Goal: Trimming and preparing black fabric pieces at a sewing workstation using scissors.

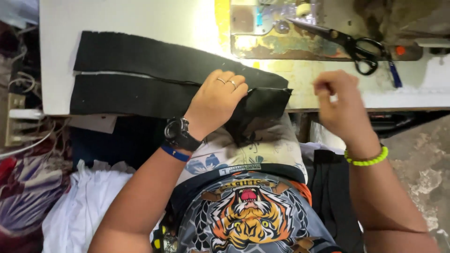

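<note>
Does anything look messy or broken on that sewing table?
Yes. The metal plate under the black scissors is worn, with patchy rusty-looking stains. The black fabric under the left hand hangs off the table edge, its end crumpled. The right hand is blurred.

Black scissors (354,47) lie on what looks like a worn metal plate (281,44).
</note>
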